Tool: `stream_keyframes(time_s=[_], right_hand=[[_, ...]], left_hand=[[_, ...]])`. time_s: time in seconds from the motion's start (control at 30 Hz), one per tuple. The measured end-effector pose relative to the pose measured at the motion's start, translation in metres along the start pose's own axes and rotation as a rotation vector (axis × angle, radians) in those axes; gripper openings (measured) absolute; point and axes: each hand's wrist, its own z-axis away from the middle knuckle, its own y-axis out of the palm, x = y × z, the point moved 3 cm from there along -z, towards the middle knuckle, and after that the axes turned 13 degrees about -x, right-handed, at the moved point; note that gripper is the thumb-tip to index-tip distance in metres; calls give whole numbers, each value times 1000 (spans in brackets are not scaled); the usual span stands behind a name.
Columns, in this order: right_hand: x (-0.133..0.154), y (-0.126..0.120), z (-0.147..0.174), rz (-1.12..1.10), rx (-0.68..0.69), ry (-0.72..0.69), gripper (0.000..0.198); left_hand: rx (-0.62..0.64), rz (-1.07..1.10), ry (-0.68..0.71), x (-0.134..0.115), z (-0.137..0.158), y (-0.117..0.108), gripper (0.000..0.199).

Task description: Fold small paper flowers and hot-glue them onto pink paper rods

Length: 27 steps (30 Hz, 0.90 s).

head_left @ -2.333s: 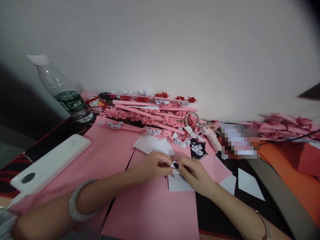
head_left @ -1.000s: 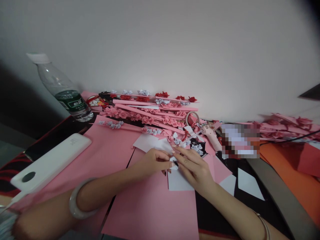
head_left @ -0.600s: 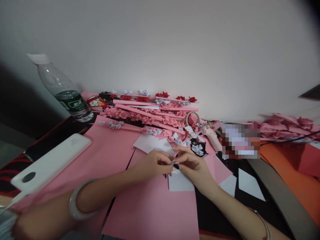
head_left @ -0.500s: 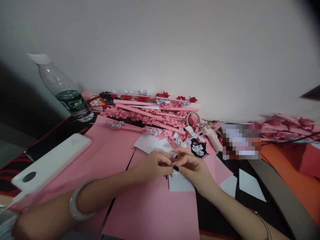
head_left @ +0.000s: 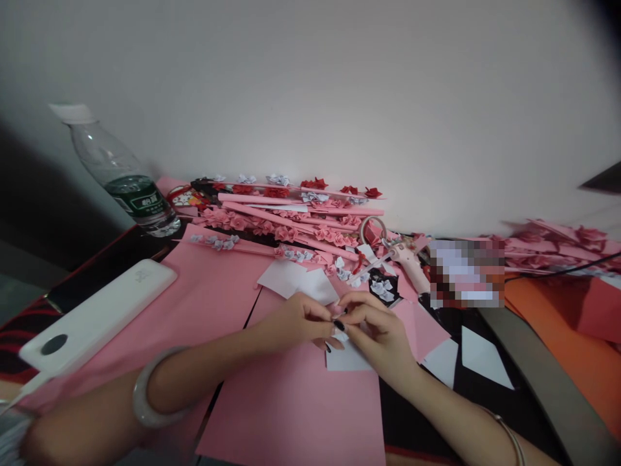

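Note:
My left hand and my right hand meet over the pink sheets, fingertips pinched close together. Between them is a small white folded paper, mostly covered by the fingers, so its exact shape is hard to make out. Below the fingers a white paper square lies on the pink sheet. More white paper pieces lie just beyond my left hand. Small white paper flowers sit on a black patch past my right hand.
A water bottle and a white power bank stand and lie at left. Paper flower stems are heaped along the wall. A pink glue gun lies beside a tape roll. Orange paper is at right.
The fingers of both hands have shifted slightly around the small white paper; my right fingers are more curled together. The surrounding things stay put, with a slight camera shift.

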Motion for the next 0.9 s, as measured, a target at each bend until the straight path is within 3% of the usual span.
stream_keyframes(time_s=[0.13,0.37,0.57,0.67,0.77,0.9], right_hand=[[7,-4,1,127,66,-198,21],[6,-8,-1,191,139,-243,24],[5,-7,0,160,141,-217,24],[3,-7,1,155,58,-119,21],[-2,-5,3,223,48,1,6],[-1,1,3,316,160,11,24]], left_hand=[[30,29,-55,-2,0,0,20],[51,142,-91,-2,-1,-1,19],[37,137,-67,-2,-2,-2,21],[10,90,-24,-3,-1,-2,24],[3,32,21,-5,0,-1,27],[19,-29,78,-5,2,2,25]])
